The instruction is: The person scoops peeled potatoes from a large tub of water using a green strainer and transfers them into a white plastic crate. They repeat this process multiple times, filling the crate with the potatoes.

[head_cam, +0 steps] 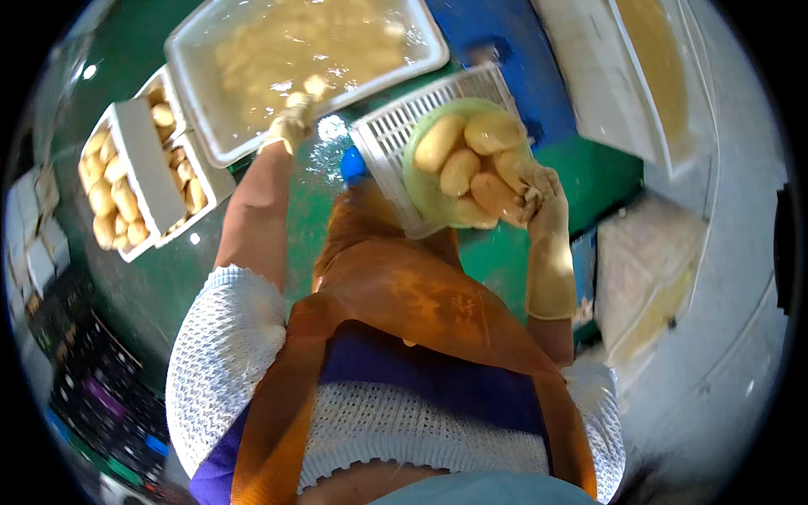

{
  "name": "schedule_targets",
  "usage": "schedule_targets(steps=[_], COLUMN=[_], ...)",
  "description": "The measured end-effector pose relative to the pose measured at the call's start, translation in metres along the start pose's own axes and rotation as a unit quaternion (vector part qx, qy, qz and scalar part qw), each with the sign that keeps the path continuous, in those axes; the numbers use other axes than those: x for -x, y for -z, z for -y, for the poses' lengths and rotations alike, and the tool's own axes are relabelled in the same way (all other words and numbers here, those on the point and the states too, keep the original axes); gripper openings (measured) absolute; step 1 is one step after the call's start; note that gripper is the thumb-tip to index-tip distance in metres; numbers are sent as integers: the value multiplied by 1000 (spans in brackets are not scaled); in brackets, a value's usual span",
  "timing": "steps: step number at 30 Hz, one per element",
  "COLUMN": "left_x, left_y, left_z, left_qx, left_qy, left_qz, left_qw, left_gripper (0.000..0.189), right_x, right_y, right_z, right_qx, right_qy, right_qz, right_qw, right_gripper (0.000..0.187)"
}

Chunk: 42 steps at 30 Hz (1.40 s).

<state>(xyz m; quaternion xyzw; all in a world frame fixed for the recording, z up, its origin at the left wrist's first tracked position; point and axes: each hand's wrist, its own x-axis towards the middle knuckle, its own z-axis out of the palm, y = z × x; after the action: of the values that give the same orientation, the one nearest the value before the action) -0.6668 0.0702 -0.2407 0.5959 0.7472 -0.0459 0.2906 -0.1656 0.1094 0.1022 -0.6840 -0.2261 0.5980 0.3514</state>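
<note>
My left hand (291, 125), in a pale rubber glove, is over the near rim of a large white tub (218, 148). Its fingers meet pale peeled tubers (315, 85) at the edge of cloudy water; blur hides whether they grip one. In a long cream rubber glove, my right hand (541, 192) grips the right edge of a translucent green basin (413, 183). Several large yellow peeled tubers (459, 172), possibly lotus root segments or potatoes, fill this basin. Beneath or just behind it is a white slatted plastic crate (385, 136).
At left, white foam boxes (144, 164) hold more tubers (113, 196). A blue round object (352, 165) lies on the wet green floor (265, 221). Another white container (631, 82) with yellowish contents stands at upper right. Dark crates (107, 391) are stacked at lower left.
</note>
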Motion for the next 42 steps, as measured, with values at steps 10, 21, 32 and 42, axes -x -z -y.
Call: schedule_targets(steps=[10, 21, 32, 42], left_x=[9, 50, 89, 167], left_y=[158, 151, 188, 205], left_z=[-220, -439, -369, -347], left_qx=[486, 7, 545, 737], left_qy=[-30, -507, -250, -110], left_qz=[17, 11, 126, 327], left_qw=[873, 862, 790, 580], left_gripper=[74, 19, 31, 42], right_x=[43, 62, 44, 57], right_y=[-2, 30, 52, -67], right_z=[-25, -52, -50, 7], right_qx=[-13, -97, -156, 72], right_qy=[15, 76, 192, 431], right_qz=[-108, 6, -14, 90], right_qw=[994, 992, 969, 895], right_gripper=[29, 25, 22, 26])
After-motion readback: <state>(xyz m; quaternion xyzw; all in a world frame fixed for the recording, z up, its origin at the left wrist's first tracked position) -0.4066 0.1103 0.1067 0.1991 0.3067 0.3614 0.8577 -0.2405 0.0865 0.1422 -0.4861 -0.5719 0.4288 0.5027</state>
